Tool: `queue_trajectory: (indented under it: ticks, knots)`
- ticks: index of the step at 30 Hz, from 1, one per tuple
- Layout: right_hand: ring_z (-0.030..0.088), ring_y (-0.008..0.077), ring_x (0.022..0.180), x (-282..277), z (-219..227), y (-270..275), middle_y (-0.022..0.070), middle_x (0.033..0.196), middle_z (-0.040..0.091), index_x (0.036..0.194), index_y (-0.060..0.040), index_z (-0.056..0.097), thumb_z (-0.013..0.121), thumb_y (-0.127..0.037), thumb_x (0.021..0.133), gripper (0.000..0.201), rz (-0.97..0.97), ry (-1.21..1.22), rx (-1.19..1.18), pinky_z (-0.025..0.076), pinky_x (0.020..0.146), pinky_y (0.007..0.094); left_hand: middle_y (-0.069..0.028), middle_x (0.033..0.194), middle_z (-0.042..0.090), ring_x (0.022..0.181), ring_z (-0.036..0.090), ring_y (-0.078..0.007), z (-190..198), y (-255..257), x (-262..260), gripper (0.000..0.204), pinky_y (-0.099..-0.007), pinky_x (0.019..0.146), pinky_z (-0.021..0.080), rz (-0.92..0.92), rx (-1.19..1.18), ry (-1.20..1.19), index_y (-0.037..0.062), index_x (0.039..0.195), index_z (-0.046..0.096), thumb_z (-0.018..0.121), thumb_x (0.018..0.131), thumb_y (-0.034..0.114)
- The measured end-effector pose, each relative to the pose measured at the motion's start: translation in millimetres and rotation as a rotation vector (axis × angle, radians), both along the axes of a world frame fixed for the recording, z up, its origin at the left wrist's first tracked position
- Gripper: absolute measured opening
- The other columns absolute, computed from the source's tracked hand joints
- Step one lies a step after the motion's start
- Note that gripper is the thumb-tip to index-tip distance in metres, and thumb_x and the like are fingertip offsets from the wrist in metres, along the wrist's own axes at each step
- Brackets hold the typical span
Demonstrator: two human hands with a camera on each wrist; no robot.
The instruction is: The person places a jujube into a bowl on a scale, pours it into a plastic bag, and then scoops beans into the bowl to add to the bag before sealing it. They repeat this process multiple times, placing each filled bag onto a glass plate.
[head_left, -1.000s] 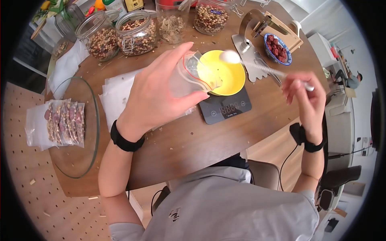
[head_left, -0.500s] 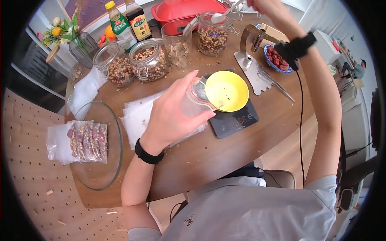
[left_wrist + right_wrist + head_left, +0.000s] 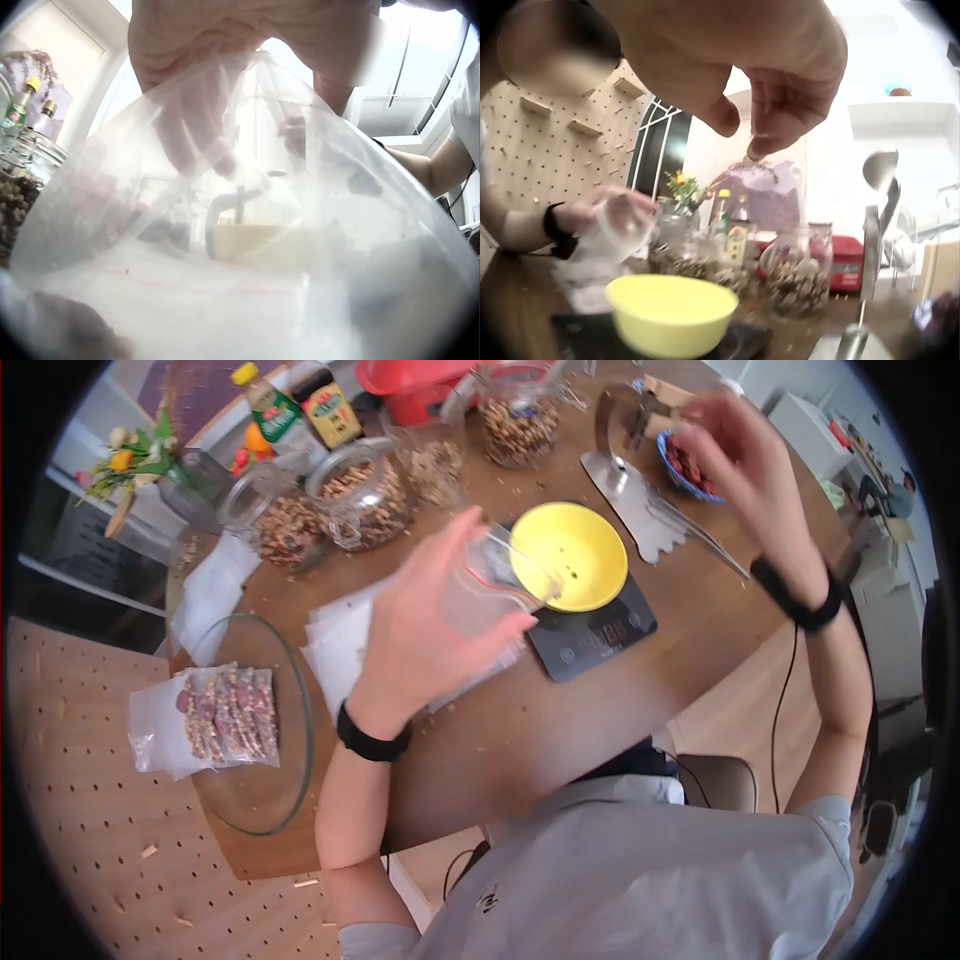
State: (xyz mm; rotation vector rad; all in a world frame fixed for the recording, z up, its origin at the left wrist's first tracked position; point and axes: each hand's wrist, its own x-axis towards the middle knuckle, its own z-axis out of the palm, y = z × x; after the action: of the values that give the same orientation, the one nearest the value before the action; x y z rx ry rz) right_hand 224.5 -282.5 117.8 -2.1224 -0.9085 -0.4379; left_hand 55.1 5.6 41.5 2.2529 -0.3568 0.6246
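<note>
My left hand [image 3: 415, 625] grips a clear zip bag [image 3: 478, 592] with a red seal line, thumb and fingers spread around its mouth. The bag overlaps the left rim of a yellow bowl [image 3: 572, 550], which stands on a black digital scale [image 3: 600, 643]. In the left wrist view the plastic bag [image 3: 187, 300] fills most of the picture. Raised at the right, my blurred right hand [image 3: 745, 465] has loosely bent fingers with nothing visible held. It is nearest a blue-patterned bowl [image 3: 673, 472] of dark red dried fruit, partly hidden by the hand.
Glass jars of mixed beans [image 3: 290, 530] line the back, with a white spoon [image 3: 808, 266] inside the right one. Metal tongs [image 3: 705, 538] lie by a metal stand [image 3: 630, 510]. Filled bags [image 3: 230, 715] lie at the left by a glass dish [image 3: 308, 735].
My right hand carried the white spoon to the right-hand jar, left it there and came back towards the right without it. The left hand keeps holding the bag by the yellow bowl.
</note>
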Motion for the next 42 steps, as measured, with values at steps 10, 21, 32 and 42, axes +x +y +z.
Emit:
queue_trajectory:
  ticks: [10,21,32,42]
  knots:
    - [0.033,0.038,0.151,-122,-104,-64,0.0205,0.152,0.051,0.099,-0.0051,0.047,0.073,-0.029,0.092,0.036,0.289,0.109,-0.485,0.033,0.115,0.0532,-0.015,0.136,0.065,0.102,0.069,-0.0176,-10,-4,2,0.087,-0.0312,0.09,0.055,-0.015,-0.095,0.082,0.0005,0.15,0.047,0.085,0.072,0.002]
    - [0.042,0.0365,0.145,-131,-115,-12,0.0191,0.147,0.054,0.105,-0.0067,0.051,0.078,-0.031,0.087,0.04,0.594,0.063,-0.448,0.037,0.113,0.0524,-0.0145,0.135,0.065,0.104,0.068,-0.0179,-7,-5,0,0.088,-0.0313,0.089,0.055,-0.018,-0.098,0.107,0.0002,0.15,0.047,0.087,0.072,0.004]
    - [0.048,0.0451,0.138,-70,-113,-7,0.028,0.157,0.04,0.111,-0.0059,0.062,0.085,-0.022,0.082,0.04,0.142,0.25,-0.171,0.04,0.114,0.047,-0.0178,0.13,0.066,0.115,0.068,-0.0327,-3,-8,-1,0.087,-0.0381,0.096,0.055,-0.011,-0.037,0.052,0.001,0.142,0.054,0.094,0.066,0.018]
    - [0.053,0.0312,0.137,-77,-56,-26,0.0204,0.155,0.041,0.098,-0.0057,0.057,0.084,-0.009,0.08,0.033,0.107,0.334,0.036,0.053,0.106,0.0441,-0.0167,0.134,0.063,0.122,0.063,-0.0329,-1,-22,-5,0.088,-0.0393,0.104,0.049,-0.012,-0.036,0.13,0.0014,0.145,0.05,0.089,0.067,0.013]
